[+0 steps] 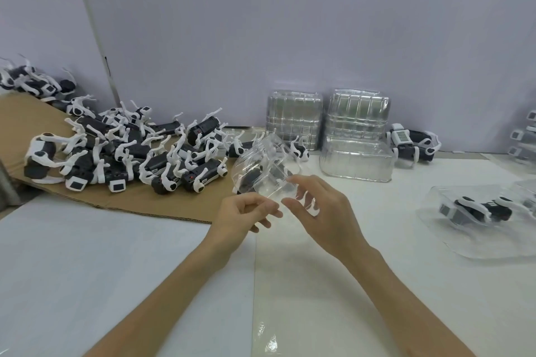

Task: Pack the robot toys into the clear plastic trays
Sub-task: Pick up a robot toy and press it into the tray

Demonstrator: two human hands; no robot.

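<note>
1 head-worn wide-angle camera looks forward and down, close over the flat white tabletop [87,269], facing the pale lilac wall [203,38] at 12 o'clock.

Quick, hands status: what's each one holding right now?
Left hand: pinches the near edge of the clear plastic tray, which is lifted off the table.
Right hand: grips the same tray from its right side.

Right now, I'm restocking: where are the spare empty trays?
Head view: spare trays stacked by the back wall, right of centre, between toy pile and loose toy.
</note>
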